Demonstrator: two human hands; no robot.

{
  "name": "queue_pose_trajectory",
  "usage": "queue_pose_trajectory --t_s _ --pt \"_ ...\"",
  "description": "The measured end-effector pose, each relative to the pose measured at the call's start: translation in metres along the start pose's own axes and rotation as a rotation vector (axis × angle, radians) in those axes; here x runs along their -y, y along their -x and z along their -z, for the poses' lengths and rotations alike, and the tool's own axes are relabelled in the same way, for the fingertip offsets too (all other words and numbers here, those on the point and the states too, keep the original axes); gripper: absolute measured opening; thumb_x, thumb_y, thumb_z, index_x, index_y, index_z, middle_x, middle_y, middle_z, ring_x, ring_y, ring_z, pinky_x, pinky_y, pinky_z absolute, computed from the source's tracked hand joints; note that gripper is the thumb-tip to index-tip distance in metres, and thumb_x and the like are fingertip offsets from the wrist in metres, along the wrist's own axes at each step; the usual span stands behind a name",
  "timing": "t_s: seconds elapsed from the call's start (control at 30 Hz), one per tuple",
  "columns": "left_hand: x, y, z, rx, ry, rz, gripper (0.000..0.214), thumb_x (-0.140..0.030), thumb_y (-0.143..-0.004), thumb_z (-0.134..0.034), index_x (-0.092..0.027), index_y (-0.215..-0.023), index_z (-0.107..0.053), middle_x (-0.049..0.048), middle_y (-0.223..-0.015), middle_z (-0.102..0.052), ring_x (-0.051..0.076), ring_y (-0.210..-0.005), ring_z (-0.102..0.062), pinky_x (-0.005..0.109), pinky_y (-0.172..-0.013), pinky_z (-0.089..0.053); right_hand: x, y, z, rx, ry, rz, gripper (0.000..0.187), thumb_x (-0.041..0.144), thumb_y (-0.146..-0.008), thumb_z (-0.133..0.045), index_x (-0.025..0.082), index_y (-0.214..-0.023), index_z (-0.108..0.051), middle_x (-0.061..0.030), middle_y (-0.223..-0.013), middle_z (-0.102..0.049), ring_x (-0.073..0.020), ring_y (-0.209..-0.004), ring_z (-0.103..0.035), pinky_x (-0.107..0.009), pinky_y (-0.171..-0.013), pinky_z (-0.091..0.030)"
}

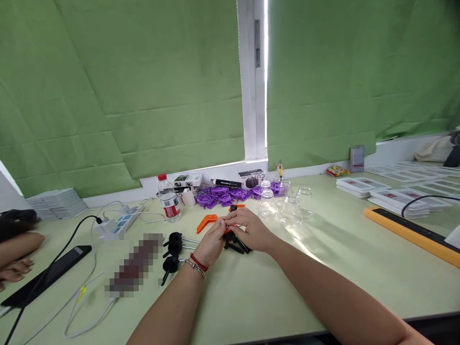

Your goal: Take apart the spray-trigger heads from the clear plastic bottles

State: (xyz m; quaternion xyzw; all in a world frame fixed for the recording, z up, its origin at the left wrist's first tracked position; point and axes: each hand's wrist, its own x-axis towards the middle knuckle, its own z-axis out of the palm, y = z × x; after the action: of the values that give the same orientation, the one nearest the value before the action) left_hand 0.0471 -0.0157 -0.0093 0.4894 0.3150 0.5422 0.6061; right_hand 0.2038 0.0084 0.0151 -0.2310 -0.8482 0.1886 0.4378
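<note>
My left hand [211,243] and my right hand [254,231] meet over the middle of the table, fingers pinched together on a small orange and black part [229,235]. My fingers cover most of it, so its full shape is hidden. Dark plastic pieces [237,245] show just beneath my right hand; whether they join the held part I cannot tell. Orange angled pieces [207,222] lie just beyond my left hand. To its left rest several black knobbed parts [175,247] with thin metal rods. Behind my hands are purple plastic pieces [219,196] in a row.
Clear plastic domes [287,211] stand beyond my right hand. A water bottle [168,199] and small boxes [251,179] are at the back. A power strip [124,220] and cables lie left, near another person's hand [16,273]. An orange-edged bar [409,235] and card stacks occupy the right.
</note>
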Motion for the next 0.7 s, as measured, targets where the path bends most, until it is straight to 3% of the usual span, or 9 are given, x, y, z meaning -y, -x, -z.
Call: queue_pose_trajectory --t_s 0.13,0.27,0.4,0.53,0.7 --pt "-0.008 -0.001 0.004 -0.056 -0.044 -0.043 0.035 -0.047 -0.082 -0.059 -0.019 -0.103 -0.06 0.0056 -0.099 -0.06 0.017 -0.09 -0.052 0.028 -0.079 -0.04 -0.007 0.001 0.001 0.115 0.117 0.07 0.042 0.013 -0.084 -0.051 0.031 -0.12 -0.062 -0.0049 -0.126 -0.059 -0.023 -0.113 -0.05 -0.045 -0.1 -0.035" --pt "-0.011 0.0 0.008 -0.013 -0.057 -0.068 0.036 -0.048 -0.084 -0.055 -0.019 -0.105 -0.061 0.0071 -0.105 -0.062 0.019 -0.096 -0.054 0.031 -0.086 -0.039 -0.013 0.002 0.001 0.201 0.177 0.081 0.051 0.013 -0.087 -0.045 0.035 -0.133 -0.05 -0.0042 -0.134 -0.053 -0.0232 -0.12 -0.046 -0.048 -0.104 -0.029" --pt "-0.008 -0.001 0.013 0.01 -0.038 -0.037 0.036 -0.048 -0.087 -0.05 -0.02 -0.108 -0.06 0.006 -0.103 -0.063 0.017 -0.095 -0.054 0.031 -0.087 -0.039 -0.013 0.002 0.002 0.204 0.207 0.057 0.046 0.015 -0.091 -0.039 0.037 -0.129 -0.053 -0.0047 -0.138 -0.049 -0.0237 -0.126 -0.041 -0.05 -0.105 -0.028" --pt "-0.007 -0.002 0.014 0.023 -0.05 -0.029 0.038 -0.048 -0.087 -0.051 -0.018 -0.108 -0.061 0.0089 -0.111 -0.061 0.02 -0.104 -0.053 0.033 -0.09 -0.039 -0.014 0.003 0.003 0.22 0.147 0.008 0.049 0.016 -0.084 -0.054 0.037 -0.128 -0.054 -0.0047 -0.138 -0.048 -0.0258 -0.127 -0.041 -0.052 -0.106 -0.027" --pt "-0.007 -0.002 0.013 0.084 -0.027 0.012 0.043 -0.051 -0.088 -0.047 -0.018 -0.112 -0.061 0.0116 -0.12 -0.059 0.022 -0.113 -0.051 0.035 -0.098 -0.035 -0.021 0.002 0.0 0.15 -0.003 0.036 0.048 0.008 -0.078 -0.056 0.032 -0.119 -0.063 -0.0042 -0.129 -0.055 -0.0215 -0.117 -0.051 -0.041 -0.101 -0.04"
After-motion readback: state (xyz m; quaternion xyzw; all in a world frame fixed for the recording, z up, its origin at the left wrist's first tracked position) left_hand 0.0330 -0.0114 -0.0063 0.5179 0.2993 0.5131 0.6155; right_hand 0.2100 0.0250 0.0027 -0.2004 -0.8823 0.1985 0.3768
